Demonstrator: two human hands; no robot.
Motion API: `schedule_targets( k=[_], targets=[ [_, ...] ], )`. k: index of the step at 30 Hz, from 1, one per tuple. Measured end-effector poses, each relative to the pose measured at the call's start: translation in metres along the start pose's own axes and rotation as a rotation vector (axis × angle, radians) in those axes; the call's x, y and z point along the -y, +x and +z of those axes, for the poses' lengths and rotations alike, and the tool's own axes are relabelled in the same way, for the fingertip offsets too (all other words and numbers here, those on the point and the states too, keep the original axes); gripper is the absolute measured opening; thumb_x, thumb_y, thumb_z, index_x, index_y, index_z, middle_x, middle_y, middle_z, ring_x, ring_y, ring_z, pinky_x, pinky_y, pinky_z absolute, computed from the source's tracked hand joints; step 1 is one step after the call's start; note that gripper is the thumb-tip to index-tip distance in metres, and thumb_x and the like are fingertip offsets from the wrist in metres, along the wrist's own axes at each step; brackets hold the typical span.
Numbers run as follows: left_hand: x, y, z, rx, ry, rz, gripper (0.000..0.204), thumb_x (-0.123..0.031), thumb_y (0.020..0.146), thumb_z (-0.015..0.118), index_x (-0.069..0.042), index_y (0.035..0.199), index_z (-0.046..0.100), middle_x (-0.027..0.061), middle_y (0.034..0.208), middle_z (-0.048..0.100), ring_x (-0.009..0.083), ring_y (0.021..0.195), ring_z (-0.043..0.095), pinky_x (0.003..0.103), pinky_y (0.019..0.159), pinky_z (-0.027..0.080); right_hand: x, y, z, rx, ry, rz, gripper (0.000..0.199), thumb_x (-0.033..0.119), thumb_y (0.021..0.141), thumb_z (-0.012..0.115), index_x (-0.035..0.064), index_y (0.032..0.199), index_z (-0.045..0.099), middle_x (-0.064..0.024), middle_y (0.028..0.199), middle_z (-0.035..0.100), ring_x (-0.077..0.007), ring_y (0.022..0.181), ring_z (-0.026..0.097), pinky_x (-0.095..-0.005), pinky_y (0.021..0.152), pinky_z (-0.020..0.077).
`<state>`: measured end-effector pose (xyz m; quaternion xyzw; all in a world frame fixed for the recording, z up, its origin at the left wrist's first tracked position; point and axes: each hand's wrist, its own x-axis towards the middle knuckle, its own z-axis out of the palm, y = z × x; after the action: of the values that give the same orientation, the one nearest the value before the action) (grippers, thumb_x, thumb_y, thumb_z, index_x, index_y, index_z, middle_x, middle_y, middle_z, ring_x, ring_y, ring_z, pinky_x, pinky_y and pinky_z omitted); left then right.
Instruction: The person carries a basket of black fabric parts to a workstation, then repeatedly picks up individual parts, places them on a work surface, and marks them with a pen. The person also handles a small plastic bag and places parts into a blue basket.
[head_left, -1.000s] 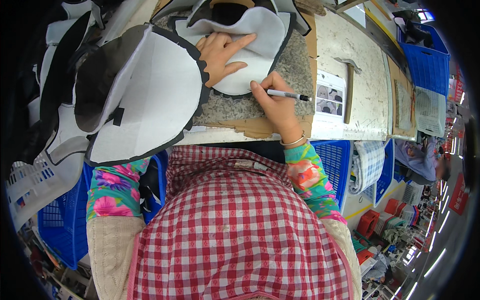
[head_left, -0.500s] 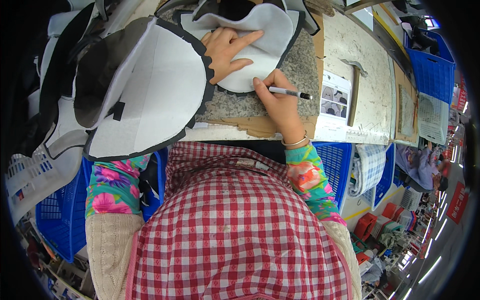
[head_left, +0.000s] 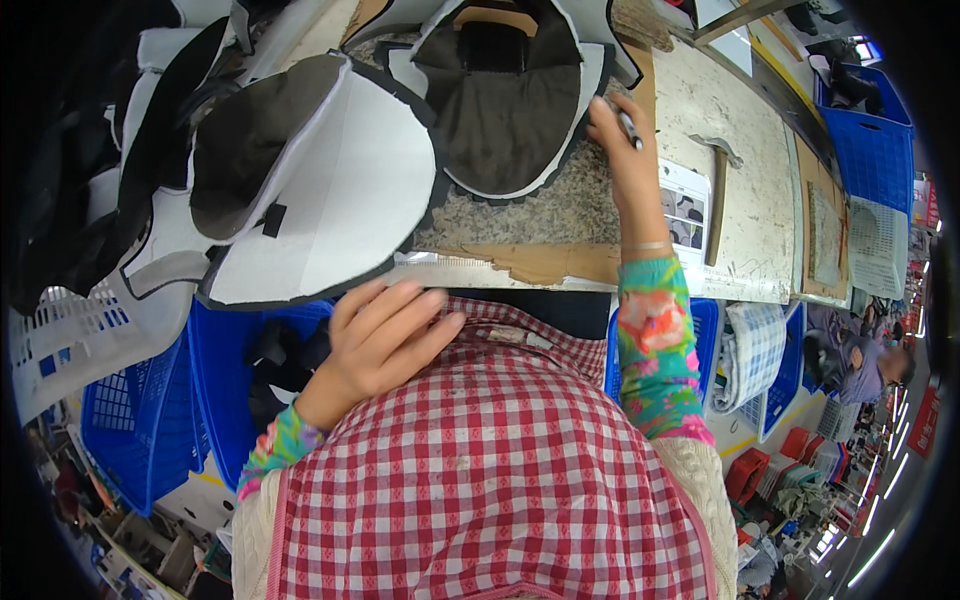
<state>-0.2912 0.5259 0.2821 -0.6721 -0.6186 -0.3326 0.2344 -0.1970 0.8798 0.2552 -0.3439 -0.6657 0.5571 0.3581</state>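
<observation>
My left hand (head_left: 385,340) is in front of the bench edge, over the apron, with its fingers stretched out and nothing in it. In my right hand (head_left: 625,150) is a white marker pen (head_left: 629,130) with a dark end, beside the right edge of a curved sewn piece (head_left: 505,130). That piece lies with its dark lining up, a white rim and a black notched border around it. To its left rests a larger sewn piece (head_left: 330,190), white with a black edge and a small black tab, partly folded over its dark side.
A speckled stone slab (head_left: 500,225) lies under the pieces. A hammer (head_left: 717,200) and a printed picture sheet (head_left: 684,205) are to the right. More black-and-white pieces (head_left: 160,160) are heaped at left. Blue crates (head_left: 225,400) stand below the bench and at far right.
My left hand has come off the middle piece, back toward the apron. That piece now shows its dark lining instead of white. My right hand, with the pen, has moved up and right.
</observation>
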Motion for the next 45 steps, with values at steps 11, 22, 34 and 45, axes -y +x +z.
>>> schedule_targets(
  k=[11,22,34,45],
  targets=[
    [0.103,0.057,-0.055,-0.159,0.457,-0.789,0.020,-0.020,0.089,0.079,-0.003,0.098,0.074,0.0199,0.081,0.070,0.0351,0.065,0.065,0.037,0.062,0.053,0.120,0.058,0.016,-0.125,-0.210,-0.765,0.024,0.029,0.093,0.074,0.0063,0.087,0.066,0.0036,0.074,0.052,-0.0074,0.073,0.045,-0.0266,0.066,0.0379],
    [0.117,0.152,0.040,-0.108,0.131,0.069,0.047,0.005,0.071,0.063,-0.010,0.114,0.073,0.0076,0.109,0.074,0.0300,0.099,0.071,0.036,0.080,0.059,0.032,0.084,-0.191,-0.454,-0.325,-0.235,0.038,0.032,0.099,0.068,-0.0028,0.112,0.067,-0.0099,0.099,0.067,-0.0156,0.087,0.062,-0.0310,0.079,0.0517],
    [0.093,0.112,0.102,0.677,0.089,-0.155,0.091,-0.073,0.073,0.073,-0.015,0.142,0.057,0.0166,0.152,0.043,0.0400,0.142,0.036,0.061,0.107,0.040,0.001,-0.107,-0.045,0.145,0.155,-0.200,0.019,0.012,0.097,0.062,0.0048,0.113,0.055,0.0044,0.077,0.054,-0.0029,0.063,0.047,-0.0196,0.056,0.0393],
    [0.075,0.105,0.164,0.276,0.125,-0.398,0.067,-0.059,0.076,0.075,-0.011,0.123,0.070,0.0108,0.132,0.057,0.0315,0.125,0.048,0.050,0.091,0.040,-0.007,-0.087,-0.009,0.124,-0.010,-0.178,0.021,0.014,0.094,0.072,0.0057,0.087,0.054,0.0040,0.071,0.053,-0.0028,0.064,0.044,-0.0210,0.056,0.0363]
  ],
)
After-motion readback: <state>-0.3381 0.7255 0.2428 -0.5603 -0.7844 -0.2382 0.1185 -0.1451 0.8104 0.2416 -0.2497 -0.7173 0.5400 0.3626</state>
